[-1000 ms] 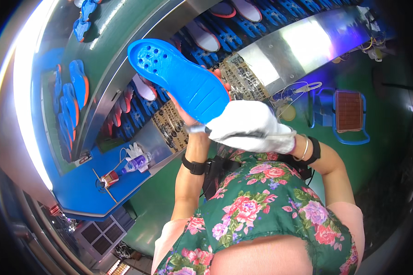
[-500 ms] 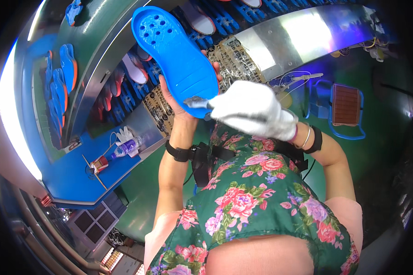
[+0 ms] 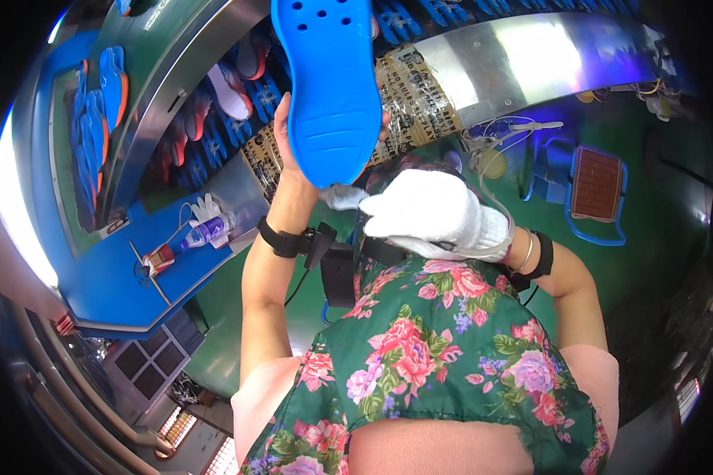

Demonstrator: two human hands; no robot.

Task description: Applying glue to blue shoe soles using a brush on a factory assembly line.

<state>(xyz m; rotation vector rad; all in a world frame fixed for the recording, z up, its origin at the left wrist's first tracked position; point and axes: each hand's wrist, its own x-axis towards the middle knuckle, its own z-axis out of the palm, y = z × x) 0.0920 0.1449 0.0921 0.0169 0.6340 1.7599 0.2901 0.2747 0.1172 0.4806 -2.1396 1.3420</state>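
Blue shoe sole (image 3: 334, 95), one, five holes visible, is held up in the head view by the left hand (image 3: 287, 154), its fingers gripping both edges. White-gloved, the right hand (image 3: 428, 210) is closed around one brush (image 3: 342, 196), bristles just beside the sole's near end. Toward the blue counter's (image 3: 95, 281) right edge lie one bottle (image 3: 206, 232), one glove (image 3: 206, 207) and one red container (image 3: 158, 260).

A white light strip (image 3: 16, 214) glares at the left; the metal (image 3: 540, 59) throws back a blown-out patch, violet toward its right end. The sole (image 3: 337, 103) is evenly lit, the brush (image 3: 343, 197) softly blurred. Straight edges bow outward, and the rim falls into black.
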